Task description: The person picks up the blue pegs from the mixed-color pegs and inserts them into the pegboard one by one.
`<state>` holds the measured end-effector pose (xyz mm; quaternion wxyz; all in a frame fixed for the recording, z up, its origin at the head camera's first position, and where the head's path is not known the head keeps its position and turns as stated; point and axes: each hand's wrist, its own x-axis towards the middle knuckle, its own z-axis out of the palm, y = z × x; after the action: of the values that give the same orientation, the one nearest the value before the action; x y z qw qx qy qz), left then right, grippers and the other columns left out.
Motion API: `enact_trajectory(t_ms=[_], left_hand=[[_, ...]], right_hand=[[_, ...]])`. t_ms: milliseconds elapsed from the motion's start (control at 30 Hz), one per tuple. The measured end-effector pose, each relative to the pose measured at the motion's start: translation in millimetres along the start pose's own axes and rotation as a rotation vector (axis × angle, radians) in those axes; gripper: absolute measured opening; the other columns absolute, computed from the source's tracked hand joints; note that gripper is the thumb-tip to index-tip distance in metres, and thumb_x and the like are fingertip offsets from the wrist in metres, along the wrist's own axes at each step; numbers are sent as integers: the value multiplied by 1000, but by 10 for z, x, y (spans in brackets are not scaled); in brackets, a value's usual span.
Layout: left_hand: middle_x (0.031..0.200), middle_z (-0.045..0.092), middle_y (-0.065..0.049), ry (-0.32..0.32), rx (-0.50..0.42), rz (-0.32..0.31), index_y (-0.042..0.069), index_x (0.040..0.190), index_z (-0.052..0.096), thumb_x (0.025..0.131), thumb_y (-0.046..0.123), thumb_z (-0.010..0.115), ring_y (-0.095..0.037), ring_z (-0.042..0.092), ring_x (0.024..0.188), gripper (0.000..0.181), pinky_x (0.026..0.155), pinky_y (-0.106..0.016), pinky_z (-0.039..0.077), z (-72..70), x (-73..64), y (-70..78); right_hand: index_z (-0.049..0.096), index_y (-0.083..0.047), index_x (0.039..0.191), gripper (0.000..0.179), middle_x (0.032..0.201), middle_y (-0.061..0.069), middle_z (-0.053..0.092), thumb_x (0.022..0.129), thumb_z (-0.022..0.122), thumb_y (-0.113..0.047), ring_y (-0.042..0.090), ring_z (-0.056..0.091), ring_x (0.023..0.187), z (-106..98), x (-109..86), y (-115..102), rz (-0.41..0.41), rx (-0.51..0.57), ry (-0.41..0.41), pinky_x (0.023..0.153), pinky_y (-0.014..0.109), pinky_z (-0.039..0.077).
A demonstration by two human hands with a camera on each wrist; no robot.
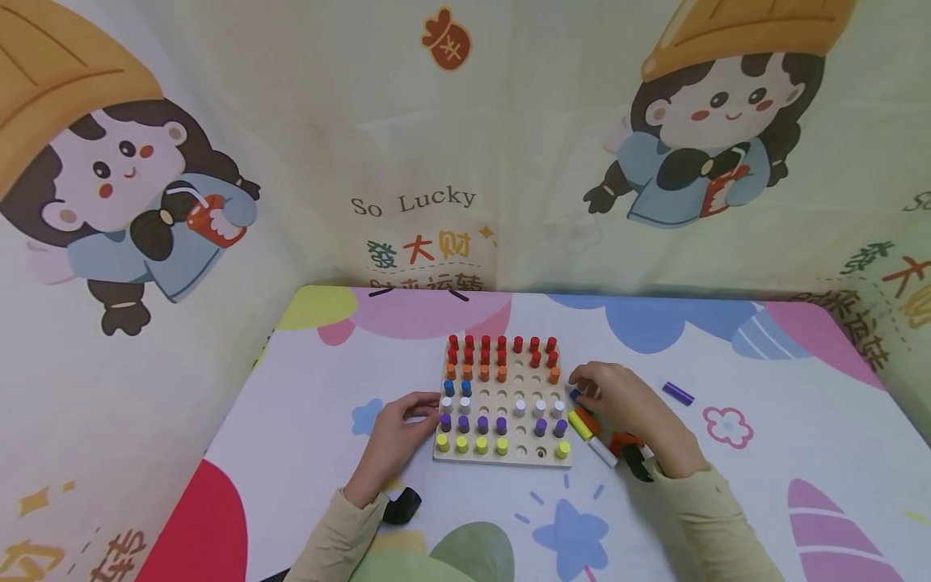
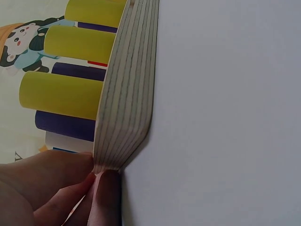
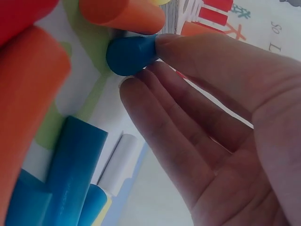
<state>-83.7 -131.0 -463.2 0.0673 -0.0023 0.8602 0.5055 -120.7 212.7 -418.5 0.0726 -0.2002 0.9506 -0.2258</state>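
Note:
A wooden pegboard [image 1: 502, 460] lies on the table, holding rows of red, orange, blue, white, purple and yellow pegs. Several holes stand bare, mostly right of centre. My left hand [image 1: 398, 428] touches the board's left edge. Up close, its fingertips [image 2: 108, 183] rest against the front left corner of the layered wood, beside a yellow peg [image 2: 61, 94]. At the board's right side, my right hand [image 1: 618, 400] pinches a blue peg [image 3: 129, 55] between thumb and fingers, low over the table. Loose orange [image 3: 122, 13] and blue pegs [image 3: 75, 169] lie around that hand.
Beside the board's right edge lie a loose yellow peg [image 1: 579, 425] and a white peg [image 1: 602, 453]. Farther right is a purple peg [image 1: 678, 394]. The table cover [image 1: 305, 436] carries printed shapes; a patterned cloth [image 1: 553, 162] hangs behind the table.

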Motion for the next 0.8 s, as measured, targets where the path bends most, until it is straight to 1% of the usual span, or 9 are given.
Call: enact_trajectory(t_ms=[267, 467, 633, 800], left_hand=[[116, 69, -2, -2, -4, -6, 12, 123, 68, 93, 19, 71, -16, 66, 103, 31, 89, -35, 57, -5, 5, -4], [116, 70, -2, -2, -1, -7, 13, 123, 68, 93, 19, 70, -17, 66, 103, 31, 90, -35, 57, 0, 12, -12], [116, 70, -2, 1, -1, -5, 13, 123, 68, 93, 20, 70, -17, 66, 103, 31, 89, -35, 57, 4, 12, -18], [115, 70, -2, 3, -2, -2, 13, 122, 68, 93, 20, 71, -17, 66, 103, 31, 89, -35, 57, 5, 17, -25]], right_hand=[[72, -6, 105, 20, 88, 0, 68, 85, 75, -5, 12, 62, 78, 26, 18, 9, 39, 21, -29, 76, 36, 58], [73, -4, 106, 20, 87, 1, 68, 86, 76, -7, 11, 61, 76, 36, 42, 8, 67, 32, -63, 76, 35, 59], [73, -3, 105, 20, 88, 2, 69, 86, 75, -7, 11, 61, 75, 39, 42, 14, 51, 39, -64, 75, 35, 59], [73, -3, 104, 19, 87, 2, 69, 85, 76, -6, 11, 61, 74, 29, 30, 15, 20, 41, -35, 73, 34, 59]])
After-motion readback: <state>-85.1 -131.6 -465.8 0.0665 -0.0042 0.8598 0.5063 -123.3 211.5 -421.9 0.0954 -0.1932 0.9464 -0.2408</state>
